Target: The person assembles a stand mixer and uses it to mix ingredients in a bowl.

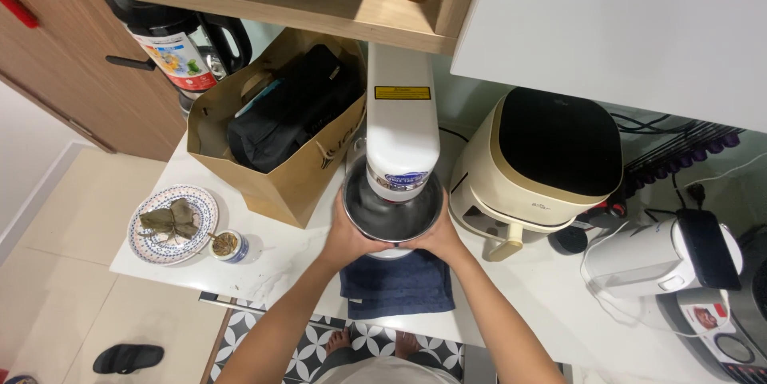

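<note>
A white stand mixer [401, 124] stands on the white counter [272, 260], its head over a steel mixing bowl [391, 212]. My left hand [345, 232] grips the bowl's left side. My right hand [442, 236] grips its right side. Both hands cup the bowl from below. A folded dark blue towel [395, 284] lies under the mixer at the counter's front edge.
A brown paper bag [276, 132] holding a black item stands left of the mixer. A cream and black air fryer [547, 164] sits to the right, a white kettle [667, 256] beyond it. A patterned plate [172, 224] with leaf-wrapped food and a small jar [228, 246] lie at left.
</note>
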